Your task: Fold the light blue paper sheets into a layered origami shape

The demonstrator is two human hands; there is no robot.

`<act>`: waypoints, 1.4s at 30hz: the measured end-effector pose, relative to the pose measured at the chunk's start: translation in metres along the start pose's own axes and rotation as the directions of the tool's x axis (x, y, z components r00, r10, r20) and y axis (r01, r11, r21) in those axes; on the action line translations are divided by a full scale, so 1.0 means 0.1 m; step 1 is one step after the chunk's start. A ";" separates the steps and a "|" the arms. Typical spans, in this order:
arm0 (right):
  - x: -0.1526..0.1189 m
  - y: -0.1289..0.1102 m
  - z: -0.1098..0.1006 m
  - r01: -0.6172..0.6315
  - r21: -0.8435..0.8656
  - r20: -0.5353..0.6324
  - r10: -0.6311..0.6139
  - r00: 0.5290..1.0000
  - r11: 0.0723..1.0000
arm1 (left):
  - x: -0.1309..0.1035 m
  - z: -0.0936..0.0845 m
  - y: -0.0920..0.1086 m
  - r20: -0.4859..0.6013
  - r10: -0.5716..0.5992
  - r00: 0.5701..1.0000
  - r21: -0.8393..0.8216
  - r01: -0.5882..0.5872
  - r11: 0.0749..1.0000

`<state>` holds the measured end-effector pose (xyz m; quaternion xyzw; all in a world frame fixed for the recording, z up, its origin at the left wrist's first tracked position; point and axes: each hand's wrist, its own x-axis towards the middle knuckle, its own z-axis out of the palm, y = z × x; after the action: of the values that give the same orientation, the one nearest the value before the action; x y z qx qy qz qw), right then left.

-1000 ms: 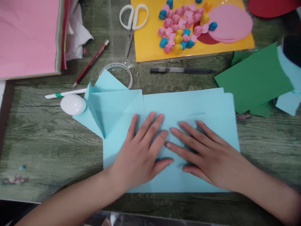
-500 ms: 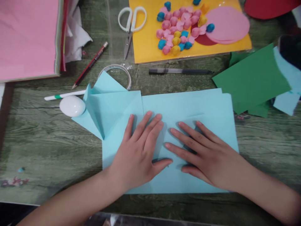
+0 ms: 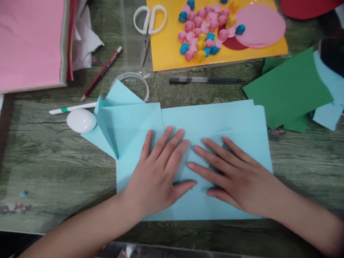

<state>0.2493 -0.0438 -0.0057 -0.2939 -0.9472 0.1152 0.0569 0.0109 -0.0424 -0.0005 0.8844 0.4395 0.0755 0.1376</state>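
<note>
The left hand [image 3: 157, 175] lies palm down with its fingers spread, gripping nothing, on a large light blue sheet of paper [image 3: 212, 118]. The right hand [image 3: 239, 179] is likewise open and flat on the same paper, its fingertips pointing toward the left hand but apart from it. The paper lies on a dark, wood-grained table [image 3: 53, 154], directly under both hands.

At the paper's upper left is a creased light blue paper flap [image 3: 131, 122], part of it standing up in a peak. A glossy white egg-shaped object [image 3: 81, 120] sits against its left side, just below a white stick with a green band [image 3: 72, 107]. A flat ring of tape [image 3: 146, 86] lies partly under the flap, and a red and black pencil [image 3: 102, 73] is near it.

Beyond the paper lies a black pen with a clear barrel [image 3: 199, 80]. Above that, a yellow sheet [image 3: 166, 62] bears small pink, blue and yellow shapes [image 3: 198, 22] and pink paper ovals [image 3: 263, 25]. White-handled scissors [image 3: 144, 48] overlap its left edge. Green paper pieces [image 3: 287, 89] lie at the right, near a black object [image 3: 331, 53] too dark to identify.
</note>
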 end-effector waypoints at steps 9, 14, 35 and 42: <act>0.00 0.00 0.01 -0.004 0.014 -0.002 0.004 1.000 1.000 | 0.00 0.00 0.00 0.021 -0.001 1.000 0.037 0.000 0.999; 0.00 0.00 0.00 -0.006 0.017 -0.004 0.006 1.000 1.000 | 0.00 0.00 0.00 0.027 -0.001 1.000 0.041 0.000 0.999; -0.01 0.01 0.01 0.014 0.001 -0.007 -0.014 1.000 1.000 | -0.01 0.02 0.00 0.018 0.006 1.000 0.041 -0.007 0.999; -0.01 0.01 0.01 0.012 0.005 -0.005 -0.012 1.000 1.000 | 0.00 -0.04 0.00 0.047 -0.011 0.999 -0.010 0.012 1.000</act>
<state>0.2505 -0.0433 -0.0068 -0.2884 -0.9485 0.1163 0.0604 0.0098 -0.0422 0.0029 0.8827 0.4408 0.0563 0.1526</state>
